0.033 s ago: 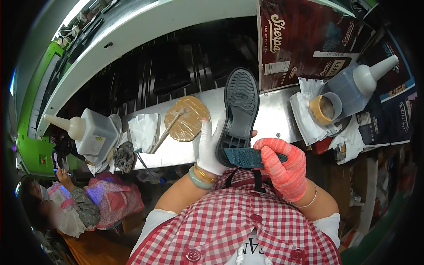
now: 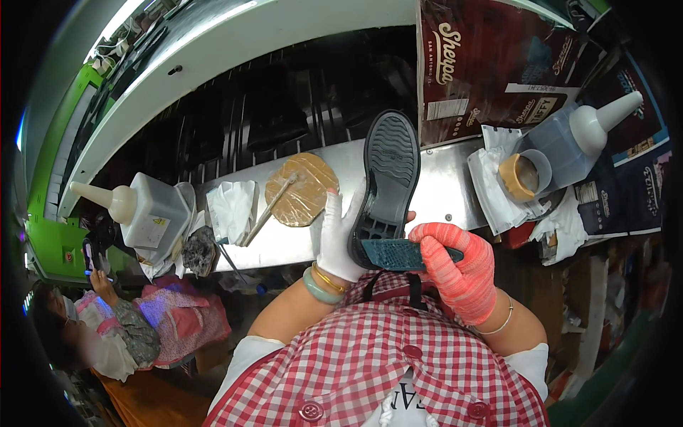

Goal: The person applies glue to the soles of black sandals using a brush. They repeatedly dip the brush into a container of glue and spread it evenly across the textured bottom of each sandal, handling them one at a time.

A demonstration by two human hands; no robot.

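- The white-gloved left hand (image 2: 340, 238) grips the black ridged rubber shoe sole (image 2: 388, 178) from the side.
- The red-knit-gloved right hand (image 2: 459, 267) pinches a teal textured strip (image 2: 398, 254) against the sole's heel.

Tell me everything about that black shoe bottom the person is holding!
The shoe sole is dark grey-black and looks like rubber, with wavy ridges across its rounded front and a gridded, hollowed heel end. It is held tread-up, toe pointing away from the person, above the shiny metal bench. The white-gloved left hand grips its side, and the red-gloved right hand presses a teal block against its heel.
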